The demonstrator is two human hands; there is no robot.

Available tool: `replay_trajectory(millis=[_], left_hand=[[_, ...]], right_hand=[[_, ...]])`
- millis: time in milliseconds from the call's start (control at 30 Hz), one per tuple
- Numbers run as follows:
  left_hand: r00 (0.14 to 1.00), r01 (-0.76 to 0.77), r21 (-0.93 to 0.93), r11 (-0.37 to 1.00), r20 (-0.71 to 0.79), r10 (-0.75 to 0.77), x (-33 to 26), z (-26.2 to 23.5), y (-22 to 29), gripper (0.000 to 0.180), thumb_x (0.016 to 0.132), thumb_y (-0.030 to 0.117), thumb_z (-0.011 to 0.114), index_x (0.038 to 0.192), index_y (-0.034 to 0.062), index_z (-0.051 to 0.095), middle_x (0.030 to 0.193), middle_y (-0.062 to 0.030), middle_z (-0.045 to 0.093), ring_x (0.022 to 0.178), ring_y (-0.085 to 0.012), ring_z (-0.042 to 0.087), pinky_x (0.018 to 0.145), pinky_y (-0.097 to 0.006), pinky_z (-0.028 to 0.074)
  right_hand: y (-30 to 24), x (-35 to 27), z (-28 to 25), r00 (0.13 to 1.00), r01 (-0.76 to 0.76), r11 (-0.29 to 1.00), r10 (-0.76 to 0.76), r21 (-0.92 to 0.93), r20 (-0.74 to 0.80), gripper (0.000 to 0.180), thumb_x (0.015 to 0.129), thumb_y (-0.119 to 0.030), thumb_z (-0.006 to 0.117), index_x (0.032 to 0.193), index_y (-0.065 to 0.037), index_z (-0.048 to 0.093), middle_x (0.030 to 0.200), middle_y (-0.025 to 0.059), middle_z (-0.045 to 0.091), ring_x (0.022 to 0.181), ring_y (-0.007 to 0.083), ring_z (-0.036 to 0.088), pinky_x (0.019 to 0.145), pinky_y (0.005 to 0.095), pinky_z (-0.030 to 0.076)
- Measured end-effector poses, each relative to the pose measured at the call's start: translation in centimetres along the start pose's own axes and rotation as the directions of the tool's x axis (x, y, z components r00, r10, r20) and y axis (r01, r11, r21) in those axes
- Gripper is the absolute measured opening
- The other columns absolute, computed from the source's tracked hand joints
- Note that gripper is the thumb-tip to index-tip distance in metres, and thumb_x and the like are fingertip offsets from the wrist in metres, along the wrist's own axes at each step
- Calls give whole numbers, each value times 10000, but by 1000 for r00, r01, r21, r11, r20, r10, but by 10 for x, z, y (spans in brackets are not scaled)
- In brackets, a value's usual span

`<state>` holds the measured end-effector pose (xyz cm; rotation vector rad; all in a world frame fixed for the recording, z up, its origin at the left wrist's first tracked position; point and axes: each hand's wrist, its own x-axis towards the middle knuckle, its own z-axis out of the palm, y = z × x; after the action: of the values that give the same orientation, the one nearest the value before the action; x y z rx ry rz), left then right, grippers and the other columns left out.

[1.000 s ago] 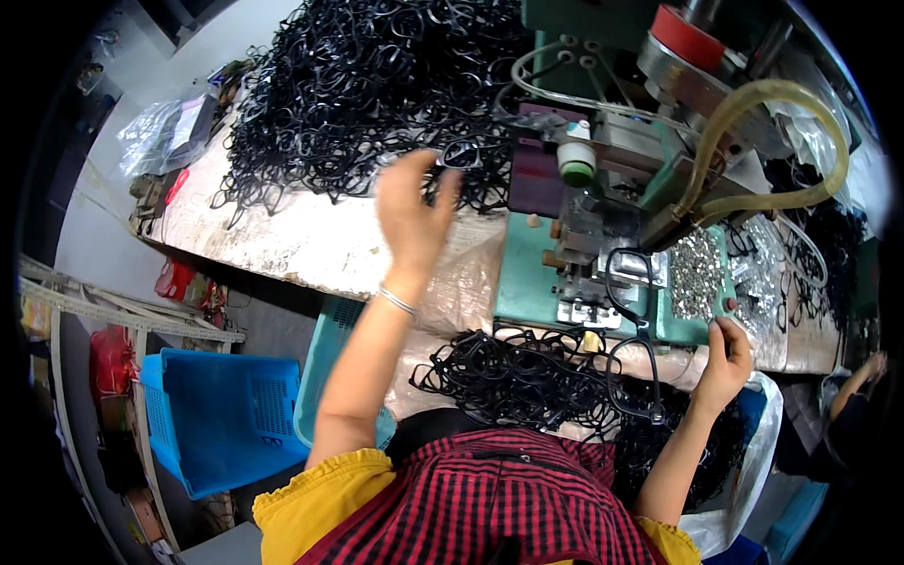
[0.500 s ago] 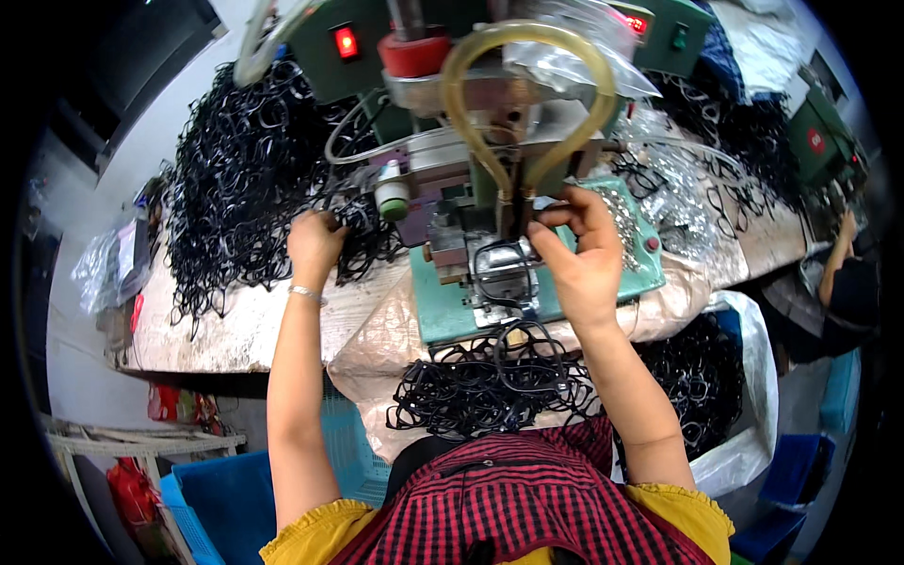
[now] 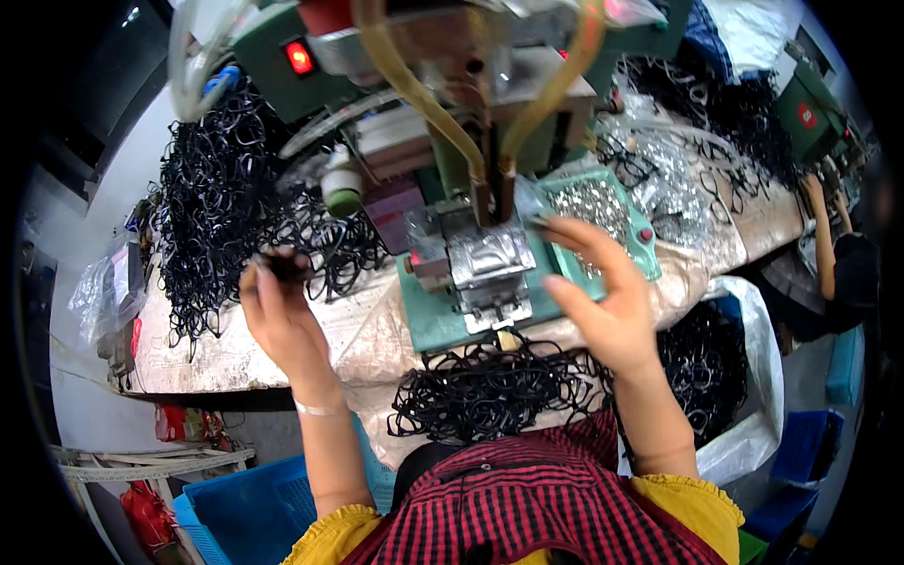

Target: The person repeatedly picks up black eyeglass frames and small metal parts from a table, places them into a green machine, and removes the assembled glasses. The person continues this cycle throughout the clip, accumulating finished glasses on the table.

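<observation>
Right here at the near side, a red-and-black checked apron (image 3: 499,504) fills the foreground, a blue crate (image 3: 250,508) low at its left. Just in front of the apron, a tangle of black eyeglass frames (image 3: 490,391) lies along the table edge, and at the right a white plastic sack (image 3: 767,386) sits packed with more black frames (image 3: 702,377).

Now the hands! The left hand (image 3: 282,320) is raised over the table (image 3: 179,374), thumb and fingers pinched on a dark piece (image 3: 287,270), too blurred for me to make out its shape. Over to the right hand (image 3: 607,301): thumb and fingers parted, poised just beside the metal fixture (image 3: 490,254); whether a fingertip touches it, I cannot tell. That fixture stands on a green base (image 3: 438,325).

Past the right hand, a green tray (image 3: 648,259) holds small shiny metal parts (image 3: 589,207). Left of the fixture, a white bottle with a green cap (image 3: 341,181) leans, and beyond the left hand rises a big heap of black frames (image 3: 207,207). Farther back, a red switch (image 3: 299,57) glows, and off at the far right a co-worker (image 3: 852,268) reaches toward another green machine (image 3: 815,113).
</observation>
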<state>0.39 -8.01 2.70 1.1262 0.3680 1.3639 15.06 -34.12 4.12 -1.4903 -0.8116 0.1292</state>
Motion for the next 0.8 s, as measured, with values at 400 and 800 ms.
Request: replay_trajectory(millis=[400, 800], left_hand=[[199, -746, 28, 665, 963, 183, -48, 64, 25, 301, 719, 117, 727, 1017, 144, 755, 1121, -20, 725, 682, -221, 546, 935, -492, 505], [258, -712, 39, 701, 943, 210, -58, 52, 20, 336, 756, 117, 711, 1091, 125, 712, 1209, -23, 686, 786, -243, 578, 1046, -496, 451]], right_hand=[[85, 18, -56, 938, 14, 571, -292, -821, -188, 105, 788, -103, 729, 856, -34, 689, 891, 108, 682, 904, 319, 602, 855, 429, 459], [105, 48, -42, 929, 354, 242, -202, -903, 310, 141, 811, -99, 640, 949, -76, 625, 1259, 134, 604, 1256, 342, 513, 881, 468, 479]])
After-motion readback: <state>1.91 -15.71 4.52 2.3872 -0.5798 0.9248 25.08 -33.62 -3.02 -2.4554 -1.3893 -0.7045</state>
